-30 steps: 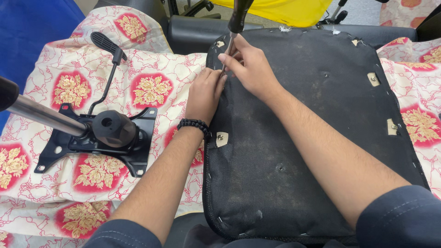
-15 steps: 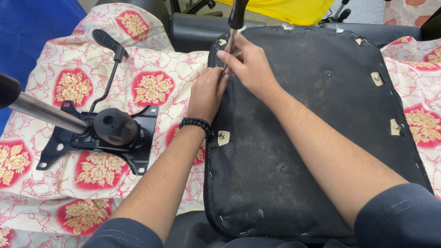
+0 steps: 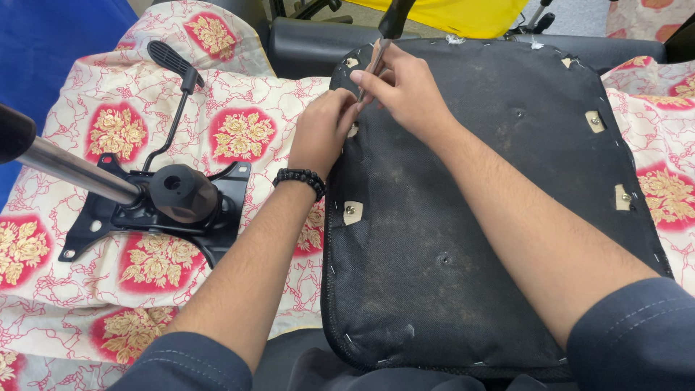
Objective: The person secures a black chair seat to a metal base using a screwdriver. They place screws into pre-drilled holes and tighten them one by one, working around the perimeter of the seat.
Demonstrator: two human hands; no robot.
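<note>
Head view: right hand (image 3: 405,87) pinches a thin stiff metal tool (image 3: 373,64), fingers closed round its shaft, tip just beyond left hand's (image 3: 322,130) curled fingertips pressing the seat cushion's (image 3: 470,217) soft fabric edge (likely light, floppy).

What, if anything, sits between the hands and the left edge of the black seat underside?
Nothing visible does. The left hand rests right on the left edge of the black fabric-covered seat underside, and the right hand holds a thin metal tool against that same edge. The black metal chair mechanism lies off to the left on the floral cloth.
</note>
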